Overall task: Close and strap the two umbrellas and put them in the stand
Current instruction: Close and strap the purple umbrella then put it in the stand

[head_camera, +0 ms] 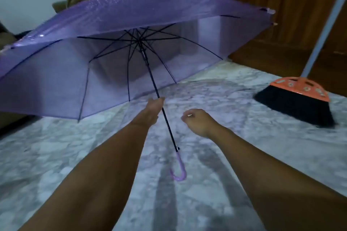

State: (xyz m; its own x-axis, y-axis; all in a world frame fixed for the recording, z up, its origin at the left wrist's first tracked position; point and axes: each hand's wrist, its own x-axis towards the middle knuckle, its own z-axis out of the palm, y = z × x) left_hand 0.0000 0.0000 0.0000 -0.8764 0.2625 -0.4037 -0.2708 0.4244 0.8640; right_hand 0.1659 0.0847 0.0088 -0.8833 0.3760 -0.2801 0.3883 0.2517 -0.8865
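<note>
Umbrella: purple see-through umbrella (116, 47) fully open, canopy tilted up and away, held above the marbled floor (234, 95)
Shaft: dark shaft (169, 127) slants down to a curved lilac handle (179, 169) hanging free
Left hand: left hand (153, 108) closed around the shaft, midway between canopy and handle
Right hand: right hand (197, 121) just beside the shaft, fingers loosely curled, holding nothing, not touching it
Broom: orange-capped broom (298, 99) stands on the floor at right, well apart

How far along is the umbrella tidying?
Barely started. Nothing looks done: the purple umbrella is fully open. In hand: the left hand grips its shaft; the right hand hovers empty. Left: closing, strapping, standing it. The second umbrella and the stand aren't visible.
</note>
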